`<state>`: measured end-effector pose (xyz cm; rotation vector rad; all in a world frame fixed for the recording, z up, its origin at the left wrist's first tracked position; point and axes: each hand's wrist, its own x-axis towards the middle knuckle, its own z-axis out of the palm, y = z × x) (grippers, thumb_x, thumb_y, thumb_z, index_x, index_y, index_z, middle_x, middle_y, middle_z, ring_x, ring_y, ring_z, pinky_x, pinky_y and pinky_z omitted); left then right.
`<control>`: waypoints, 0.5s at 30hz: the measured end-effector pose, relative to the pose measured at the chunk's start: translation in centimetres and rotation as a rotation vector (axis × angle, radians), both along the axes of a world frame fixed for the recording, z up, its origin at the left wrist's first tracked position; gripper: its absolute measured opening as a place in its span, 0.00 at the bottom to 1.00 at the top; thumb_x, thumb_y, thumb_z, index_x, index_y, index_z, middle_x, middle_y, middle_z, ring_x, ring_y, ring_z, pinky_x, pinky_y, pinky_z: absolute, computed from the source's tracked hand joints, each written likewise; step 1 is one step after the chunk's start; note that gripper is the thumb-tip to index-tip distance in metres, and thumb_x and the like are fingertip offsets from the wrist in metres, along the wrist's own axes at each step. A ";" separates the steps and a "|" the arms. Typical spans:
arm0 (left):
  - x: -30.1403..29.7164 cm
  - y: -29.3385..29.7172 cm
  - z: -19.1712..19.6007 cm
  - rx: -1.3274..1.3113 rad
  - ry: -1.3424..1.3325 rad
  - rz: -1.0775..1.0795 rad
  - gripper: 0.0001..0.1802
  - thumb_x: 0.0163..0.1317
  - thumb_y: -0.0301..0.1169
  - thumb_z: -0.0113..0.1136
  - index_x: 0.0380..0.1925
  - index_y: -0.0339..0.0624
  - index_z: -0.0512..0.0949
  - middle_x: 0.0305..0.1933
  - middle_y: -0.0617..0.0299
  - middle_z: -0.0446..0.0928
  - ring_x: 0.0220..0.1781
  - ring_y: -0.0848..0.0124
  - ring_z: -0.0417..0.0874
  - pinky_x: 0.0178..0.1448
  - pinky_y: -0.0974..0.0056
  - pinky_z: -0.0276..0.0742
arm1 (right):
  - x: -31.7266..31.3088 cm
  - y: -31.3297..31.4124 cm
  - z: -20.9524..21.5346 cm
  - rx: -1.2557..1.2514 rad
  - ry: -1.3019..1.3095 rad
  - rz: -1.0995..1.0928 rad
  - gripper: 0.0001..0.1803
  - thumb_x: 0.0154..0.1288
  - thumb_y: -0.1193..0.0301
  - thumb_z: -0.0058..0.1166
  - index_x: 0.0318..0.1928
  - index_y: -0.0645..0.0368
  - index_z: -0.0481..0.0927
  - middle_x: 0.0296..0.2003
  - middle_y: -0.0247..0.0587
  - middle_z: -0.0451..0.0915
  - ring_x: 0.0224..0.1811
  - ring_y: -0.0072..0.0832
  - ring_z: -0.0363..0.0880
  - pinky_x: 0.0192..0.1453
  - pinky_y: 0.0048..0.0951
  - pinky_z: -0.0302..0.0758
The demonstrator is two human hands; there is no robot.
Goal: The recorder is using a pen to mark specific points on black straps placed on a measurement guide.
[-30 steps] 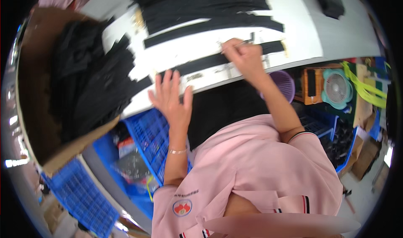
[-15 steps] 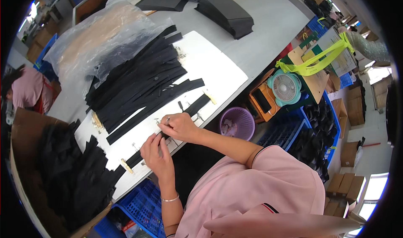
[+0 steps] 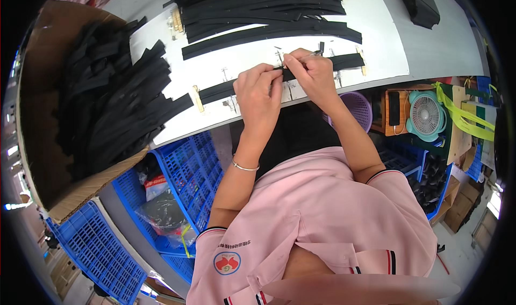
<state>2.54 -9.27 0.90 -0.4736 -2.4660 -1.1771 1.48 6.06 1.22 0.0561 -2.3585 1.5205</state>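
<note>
A long black fabric strip (image 3: 216, 91) lies along the near edge of a white board (image 3: 382, 49), between two small tan stop pieces, the left stop piece (image 3: 199, 98) and the right stop piece (image 3: 363, 63). My left hand (image 3: 259, 94) has its fingers bent together on the strip's middle, holding it. Just to its right, my right hand (image 3: 314, 75) is closed in a pinch over the same strip. Something slim shows at its fingers, mostly hidden, too small to name. Dark marks dot the board around the strip.
Many black strips (image 3: 258, 6) lie across the board's far side, one separate strip (image 3: 274, 36) nearer. At left, a cardboard box (image 3: 45, 52) holds more black pieces. Blue crates (image 3: 196, 168) stand below the table. A purple basket (image 3: 359, 110) and small fan (image 3: 426, 116) sit at right.
The view has swung round, so the board's near edge now runs almost level. Both hands stay close together on the strip's middle, the right fingers pinched beside the left.
</note>
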 end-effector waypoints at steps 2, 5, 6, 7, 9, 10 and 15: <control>0.3 -0.2 0.0 -0.008 -0.033 -0.001 0.06 0.58 0.25 0.73 0.36 0.44 0.88 0.45 0.65 0.85 0.50 0.65 0.81 0.56 0.60 0.71 | 0.2 -0.1 -0.3 -0.003 0.016 0.008 0.13 0.71 0.70 0.61 0.30 0.67 0.85 0.25 0.37 0.84 0.19 0.25 0.77 0.25 0.27 0.70; 0.5 -0.2 -0.2 0.004 -0.017 0.001 0.06 0.58 0.25 0.73 0.36 0.44 0.88 0.45 0.65 0.85 0.49 0.65 0.81 0.56 0.60 0.71 | 0.5 -0.1 -0.2 0.059 0.002 0.011 0.12 0.72 0.70 0.61 0.32 0.66 0.84 0.25 0.37 0.84 0.19 0.26 0.77 0.26 0.27 0.70; 0.5 -0.2 -0.2 0.013 -0.014 -0.001 0.06 0.57 0.25 0.73 0.36 0.44 0.88 0.45 0.65 0.85 0.49 0.65 0.81 0.55 0.60 0.71 | 0.4 -0.1 -0.2 0.055 0.005 0.017 0.12 0.72 0.70 0.61 0.32 0.66 0.84 0.25 0.37 0.84 0.19 0.26 0.77 0.26 0.27 0.70; 0.6 -0.1 -0.1 0.021 -0.013 -0.002 0.07 0.57 0.25 0.73 0.36 0.44 0.88 0.44 0.66 0.85 0.49 0.65 0.81 0.55 0.60 0.70 | 0.5 0.0 -0.2 0.055 0.006 0.014 0.12 0.72 0.70 0.61 0.32 0.66 0.84 0.25 0.37 0.84 0.19 0.26 0.76 0.26 0.27 0.70; 0.7 -0.1 -0.1 0.014 -0.017 0.000 0.07 0.57 0.25 0.73 0.36 0.44 0.88 0.44 0.66 0.85 0.49 0.65 0.81 0.55 0.60 0.70 | 0.5 0.0 -0.4 0.069 0.031 0.011 0.12 0.72 0.70 0.61 0.32 0.66 0.84 0.25 0.37 0.84 0.20 0.25 0.76 0.26 0.27 0.70; 0.6 -0.1 -0.1 0.010 -0.020 -0.002 0.07 0.57 0.25 0.73 0.36 0.44 0.88 0.44 0.66 0.85 0.49 0.65 0.81 0.55 0.60 0.70 | 0.5 -0.1 -0.4 0.067 0.033 0.010 0.12 0.72 0.70 0.61 0.32 0.66 0.84 0.25 0.37 0.84 0.20 0.25 0.76 0.26 0.27 0.70; 0.3 0.0 -0.2 -0.010 -0.008 -0.002 0.07 0.57 0.25 0.73 0.36 0.44 0.88 0.45 0.65 0.85 0.49 0.65 0.81 0.55 0.60 0.70 | 0.5 0.0 -0.5 -0.003 0.065 0.006 0.12 0.72 0.70 0.61 0.33 0.66 0.85 0.24 0.37 0.84 0.20 0.23 0.77 0.25 0.26 0.70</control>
